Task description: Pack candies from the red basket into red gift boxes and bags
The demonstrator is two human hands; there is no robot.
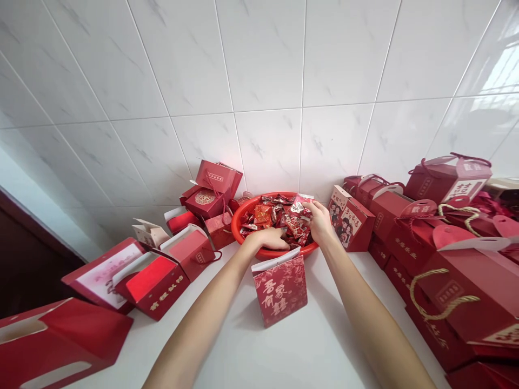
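Observation:
A round orange-red plastic basin (237, 229) against the wall is filled with small wrapped sweets (263, 214), mostly red. My left hand (270, 237) reaches into its near side, fingers stretched out among the wrappers, their tips partly hidden. At the right side, my right hand (318, 219) pinches a red-and-white sweet packet (300, 203) between thumb and fingers, just above the pile. Between my forearms, close in front of the basin, a dark red gift box (280, 292) with pale lettering stands upright, its top edge raised.
Several red gift boxes (156, 283) line the left side of the white table (259, 356), some stacked beside the basin. More boxes with rope handles (450, 286) are piled on the right. A patterned box (344, 221) stands right of the basin. Behind rises a tiled wall (267, 146).

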